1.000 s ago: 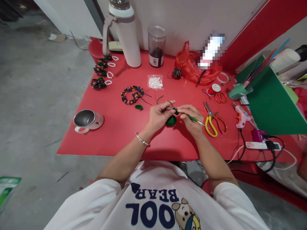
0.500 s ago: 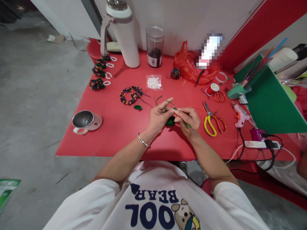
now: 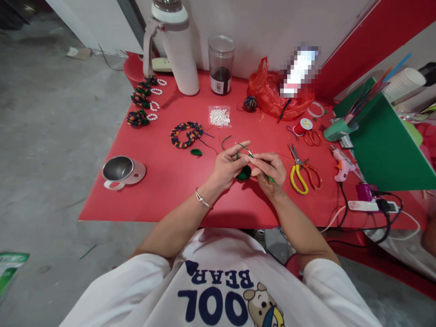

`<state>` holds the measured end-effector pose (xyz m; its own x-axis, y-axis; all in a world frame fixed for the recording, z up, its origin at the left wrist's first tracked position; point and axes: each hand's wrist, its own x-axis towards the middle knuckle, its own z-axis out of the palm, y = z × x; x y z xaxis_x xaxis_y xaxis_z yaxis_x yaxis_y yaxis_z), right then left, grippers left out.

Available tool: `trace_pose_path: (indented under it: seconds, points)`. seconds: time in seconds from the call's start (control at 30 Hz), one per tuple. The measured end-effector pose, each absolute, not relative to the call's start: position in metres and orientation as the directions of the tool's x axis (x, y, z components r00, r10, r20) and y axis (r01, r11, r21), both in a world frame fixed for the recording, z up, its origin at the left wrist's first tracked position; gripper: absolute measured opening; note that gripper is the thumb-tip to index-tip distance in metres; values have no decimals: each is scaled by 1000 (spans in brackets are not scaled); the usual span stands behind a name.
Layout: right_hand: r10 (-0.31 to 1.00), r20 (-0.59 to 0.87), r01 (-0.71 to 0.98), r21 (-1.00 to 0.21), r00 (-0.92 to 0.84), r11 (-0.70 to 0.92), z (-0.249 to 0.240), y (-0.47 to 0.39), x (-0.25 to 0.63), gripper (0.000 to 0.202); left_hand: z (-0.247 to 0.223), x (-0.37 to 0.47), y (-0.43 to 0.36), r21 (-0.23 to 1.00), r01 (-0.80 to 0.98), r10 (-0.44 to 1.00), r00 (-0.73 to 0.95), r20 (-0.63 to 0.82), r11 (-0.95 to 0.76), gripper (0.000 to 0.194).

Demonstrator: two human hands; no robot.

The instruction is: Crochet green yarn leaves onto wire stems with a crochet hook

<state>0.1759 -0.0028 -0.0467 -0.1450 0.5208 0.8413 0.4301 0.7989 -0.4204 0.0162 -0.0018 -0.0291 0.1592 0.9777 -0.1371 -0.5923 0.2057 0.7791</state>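
Note:
Green yarn (image 3: 244, 145) runs over the raised forefinger of my left hand (image 3: 228, 164), whose thumb pinches a small green stitched bit against the other hand's fingertips. My right hand (image 3: 271, 172) is closed around a crochet hook (image 3: 271, 179) with a green handle; its metal tip shows by the left forefinger. Just below, between the hands, a dark green yarn ball (image 3: 244, 173) rests on the red table (image 3: 177, 195). Left of my hands lie a small green crocheted leaf (image 3: 196, 152) and a multicoloured crocheted strip (image 3: 186, 135) curled in a loop.
Yellow-and-orange-handled scissors (image 3: 298, 172) lie to the right, near a pink glue gun (image 3: 343, 164) with cables. A steel-lined mug (image 3: 136, 171) stands at left. Behind are a bead packet (image 3: 220, 116), a tall white flask (image 3: 184, 59), a clear cup (image 3: 221, 63) and a red plastic bag (image 3: 262, 86).
The hook's metal tip shows more clearly beside the left forefinger. Both hands have shifted very slightly and keep their grip; the things on the table lie as before.

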Motion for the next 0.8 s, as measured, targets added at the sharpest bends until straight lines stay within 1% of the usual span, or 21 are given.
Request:
trace_pose_path:
  seconds: [0.1,0.2,0.27,0.37,0.43,0.47,0.5,0.57,0.63,0.67,0.8]
  points:
    - [526,834,358,-447,-163,820,-47,-1,178,29,-25,8,1,759,-584,955,234,-181,287,59]
    - [529,833,288,-473,-162,833,-46,1,180,31,-25,4,3,761,-577,950,261,-175,298,60]
    - [533,829,277,-479,-171,833,-44,2,182,31,-26,4,3,776,-569,958,240,-158,270,64]
    - [592,778,266,-537,-210,801,-42,2,184,27,-27,9,2,826,-533,982,141,-127,184,65]
    - [614,763,323,-540,-203,777,-42,1,183,26,-28,12,1,847,-515,991,75,-112,134,63]
    - [604,773,373,-512,-191,774,-43,0,182,26,-28,13,1,841,-524,991,71,-116,136,62]
    - [579,795,425,-467,-183,776,-45,-1,181,26,-28,14,0,821,-548,987,92,-130,160,60]
    - [519,832,494,-373,-196,785,-47,-1,180,24,-27,12,-1,753,-606,966,195,-173,257,57]
    - [495,837,495,-336,-234,802,-49,0,181,22,-25,9,0,701,-626,937,281,-207,343,53]
    - [500,831,478,-345,-245,808,-48,2,182,22,-23,7,0,694,-622,929,298,-218,362,52]
    - [549,786,346,-449,-285,824,-41,9,191,28,-17,-1,3,720,-586,925,297,-237,372,49]
